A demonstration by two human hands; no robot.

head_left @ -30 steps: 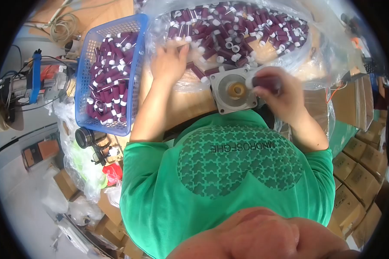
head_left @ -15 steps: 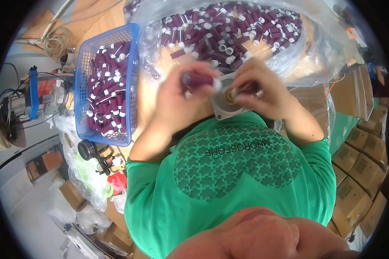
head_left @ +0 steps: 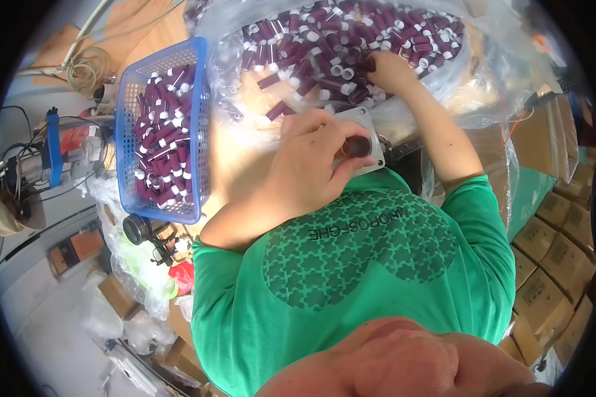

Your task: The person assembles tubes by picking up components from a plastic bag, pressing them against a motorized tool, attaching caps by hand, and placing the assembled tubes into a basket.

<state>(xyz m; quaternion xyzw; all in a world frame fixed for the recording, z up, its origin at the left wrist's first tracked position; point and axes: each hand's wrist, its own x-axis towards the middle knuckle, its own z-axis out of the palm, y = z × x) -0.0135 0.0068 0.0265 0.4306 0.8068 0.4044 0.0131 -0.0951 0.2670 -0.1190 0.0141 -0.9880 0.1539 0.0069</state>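
Observation:
My left hand (head_left: 314, 155) is closed around a dark purple tube (head_left: 358, 146), with its round end facing up between thumb and fingers. It holds the tube over a square grey metal plate (head_left: 363, 118) with holes at its corners, close to my chest. My right hand (head_left: 392, 73) is stretched out to the pile of purple tubes with white caps (head_left: 334, 49). Its fingers are closed at a dark purple tube (head_left: 367, 63) on the pile's near side; the fingertips are partly hidden.
A blue plastic basket (head_left: 200, 132) full of white-capped purple tubes stands on the left. Clear plastic sheeting (head_left: 496, 86) surrounds the loose pile. A machine with a blue strap (head_left: 53, 145) is at far left, and cardboard boxes (head_left: 546, 291) are stacked at right.
My right hand has left the metal plate and moved up to the pile. My left hand has moved right with a purple tube, now over the plate with its end up.

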